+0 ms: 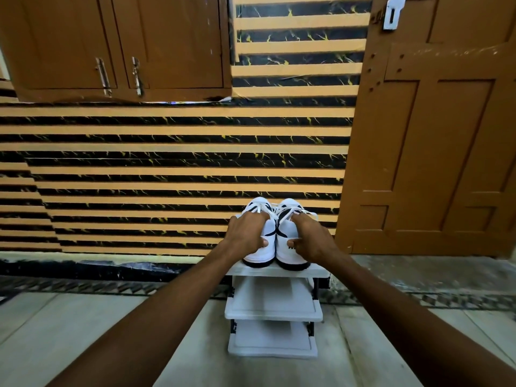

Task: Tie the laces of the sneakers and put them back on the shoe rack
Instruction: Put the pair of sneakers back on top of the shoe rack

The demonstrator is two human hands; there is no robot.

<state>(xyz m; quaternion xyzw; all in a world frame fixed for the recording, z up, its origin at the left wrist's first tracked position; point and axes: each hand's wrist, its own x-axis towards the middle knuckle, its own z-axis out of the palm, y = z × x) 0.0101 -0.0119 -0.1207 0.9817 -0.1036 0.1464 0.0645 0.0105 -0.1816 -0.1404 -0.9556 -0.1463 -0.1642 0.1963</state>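
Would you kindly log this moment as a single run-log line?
left hand grips left white-and-black sneaker | right hand grips right white-and-black sneaker | both on top shelf of white plastic shoe rack | lower shelves bare

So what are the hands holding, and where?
Left hand holds the left sneaker, right hand the right sneaker, each at the heel.

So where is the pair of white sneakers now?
The white sneakers with black soles stand side by side on the white shoe rack's top shelf, one under each hand, near the brown door.
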